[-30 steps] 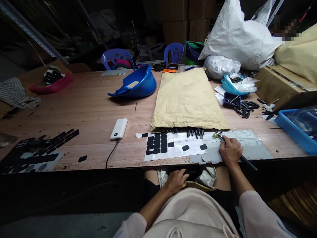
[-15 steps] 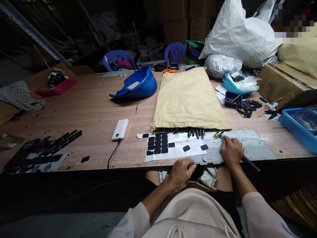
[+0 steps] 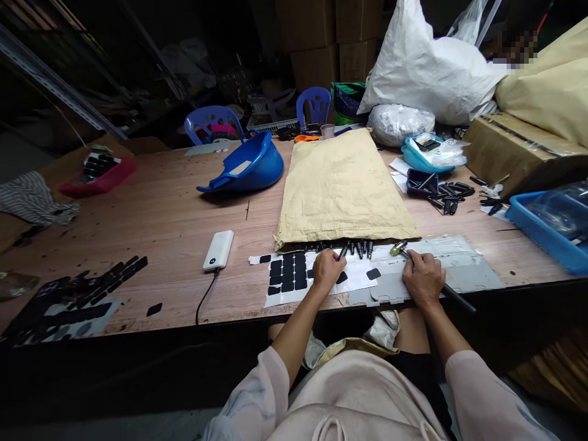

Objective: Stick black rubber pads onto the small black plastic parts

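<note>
My right hand is wrapped round a small hammer with a black handle; its yellowish head points left over a grey board. My left hand is closed in a pinch at a small black cylindrical piece, beside several like it sticking out along the near edge of a tan paper sack. Under that hand lies a white sheet with black rounded-square pads; my hand hides some of them.
A white power bank with a black cable lies left of the sheet. Behind it stands a blue basin. To the right are loose black pieces, a blue tray and a cardboard box. Black strips lie far left.
My left hand has moved from the table's front edge up and forward to the black pieces by the sack, pinching one. My right hand keeps the hammer. The view has shifted slightly.
</note>
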A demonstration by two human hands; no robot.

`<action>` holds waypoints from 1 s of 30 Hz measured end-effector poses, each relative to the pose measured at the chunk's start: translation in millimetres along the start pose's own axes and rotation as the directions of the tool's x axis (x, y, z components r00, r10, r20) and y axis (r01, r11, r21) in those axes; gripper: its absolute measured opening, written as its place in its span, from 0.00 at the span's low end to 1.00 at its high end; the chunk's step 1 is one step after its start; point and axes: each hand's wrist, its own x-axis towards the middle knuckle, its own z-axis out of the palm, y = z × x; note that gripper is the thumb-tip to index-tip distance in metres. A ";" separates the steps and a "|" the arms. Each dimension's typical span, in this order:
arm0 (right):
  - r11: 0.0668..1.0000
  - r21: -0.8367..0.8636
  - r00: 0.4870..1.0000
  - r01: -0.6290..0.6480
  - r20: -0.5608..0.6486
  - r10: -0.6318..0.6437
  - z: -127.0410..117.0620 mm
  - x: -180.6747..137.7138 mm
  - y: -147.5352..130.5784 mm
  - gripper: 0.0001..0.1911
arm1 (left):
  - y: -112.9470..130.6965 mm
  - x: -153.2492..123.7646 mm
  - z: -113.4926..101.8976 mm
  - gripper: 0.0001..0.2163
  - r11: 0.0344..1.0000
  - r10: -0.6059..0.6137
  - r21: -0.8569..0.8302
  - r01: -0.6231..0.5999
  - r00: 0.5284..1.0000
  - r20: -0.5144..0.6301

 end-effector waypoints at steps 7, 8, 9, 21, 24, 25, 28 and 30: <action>1.000 0.003 1.000 0.001 0.001 -0.001 0.6 0.1 0.9 0.17 | -29.1 -41.1 -0.2 0.06 0.964 0.218 -0.166 -0.209 0.975 0.039; 1.000 0.005 1.000 0.000 0.001 0.000 0.4 0.3 0.8 0.17 | -29.7 -43.4 3.1 0.06 0.950 0.268 -0.180 -0.256 0.962 0.048; 1.000 0.006 1.000 -0.001 0.003 0.001 0.0 0.4 0.5 0.17 | -29.5 -44.3 6.5 0.07 0.937 0.310 -0.186 -0.295 0.949 0.053; 0.997 -0.004 0.996 -0.077 0.042 0.077 -4.4 2.7 0.3 0.15 | -22.2 -29.1 19.9 0.06 0.924 0.360 -0.174 -0.340 0.928 0.095; 0.997 0.046 0.997 -0.066 0.046 0.064 -9.5 0.9 0.2 0.15 | -21.1 -28.8 20.2 0.07 0.928 0.342 -0.193 -0.317 0.934 0.107; 0.995 0.088 0.998 -0.055 0.031 0.052 -12.9 -1.7 -1.8 0.16 | -20.6 -28.6 20.3 0.07 0.930 0.336 -0.198 -0.310 0.935 0.111; 0.950 0.309 0.999 0.041 -0.021 -0.037 -26.1 -16.0 -15.7 0.16 | -18.6 -28.4 20.2 0.08 0.938 0.308 -0.203 -0.281 0.944 0.120; 0.874 0.471 0.992 0.122 -0.020 -0.127 -34.5 -28.8 -29.9 0.15 | -17.0 -28.3 19.8 0.08 0.944 0.287 -0.204 -0.259 0.950 0.125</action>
